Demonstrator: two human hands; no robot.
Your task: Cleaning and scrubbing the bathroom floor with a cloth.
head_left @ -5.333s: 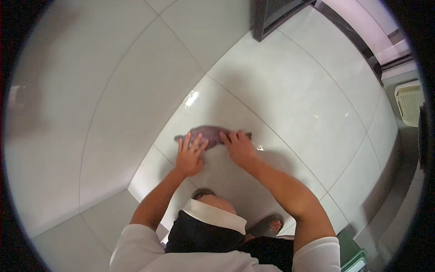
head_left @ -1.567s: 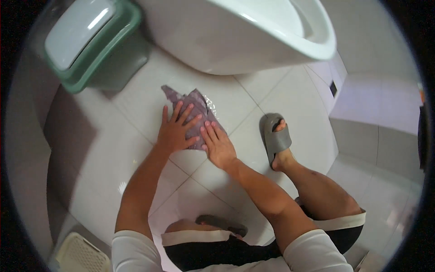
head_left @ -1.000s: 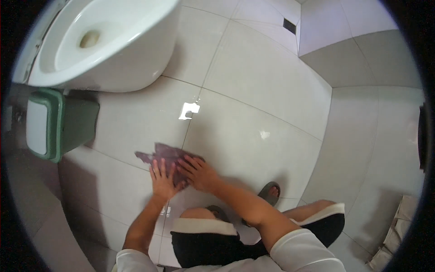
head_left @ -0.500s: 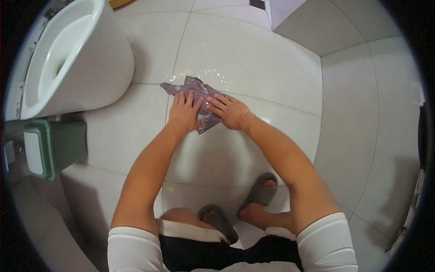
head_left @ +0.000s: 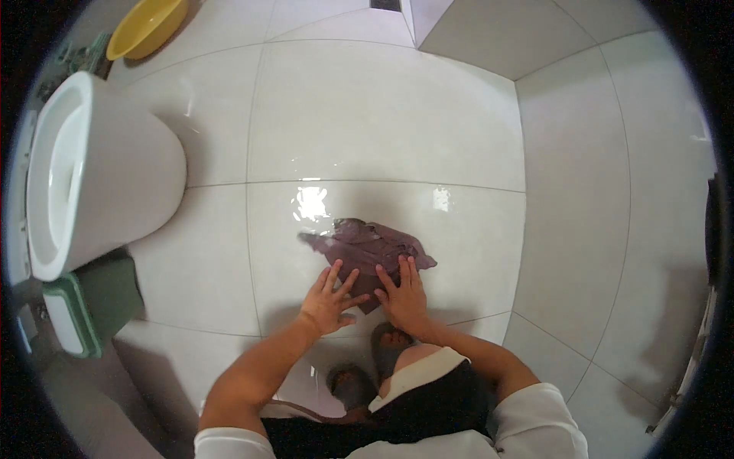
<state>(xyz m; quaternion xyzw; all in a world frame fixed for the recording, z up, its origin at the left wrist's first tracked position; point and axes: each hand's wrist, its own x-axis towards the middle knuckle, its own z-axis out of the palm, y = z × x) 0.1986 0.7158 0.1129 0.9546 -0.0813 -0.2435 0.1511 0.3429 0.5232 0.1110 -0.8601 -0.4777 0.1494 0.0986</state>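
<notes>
A wet mauve cloth point(head_left: 371, 249) lies spread and wrinkled on the light floor tiles in front of me. My left hand point(head_left: 327, 302) has its fingers spread at the cloth's near left side; whether its palm presses the floor I cannot tell. My right hand point(head_left: 404, 294) rests with stretched fingers on the near right part of the cloth. Neither hand grips it. Wet, shiny patches show on the floor tiles point(head_left: 367, 115) just beyond the cloth.
A white toilet point(head_left: 130, 176) stands at the left, with a green bin point(head_left: 111, 294) in front of it. At the far left sits a yellow basin point(head_left: 149, 30). A tiled wall point(head_left: 573, 161) rises on the right. My slippered feet, one grey slipper point(head_left: 353, 386) showing, are close behind my hands.
Both hands and the cloth have come nearer to my feet, sliding back across the floor. The view has shifted, bringing more of the yellow basin into sight.
</notes>
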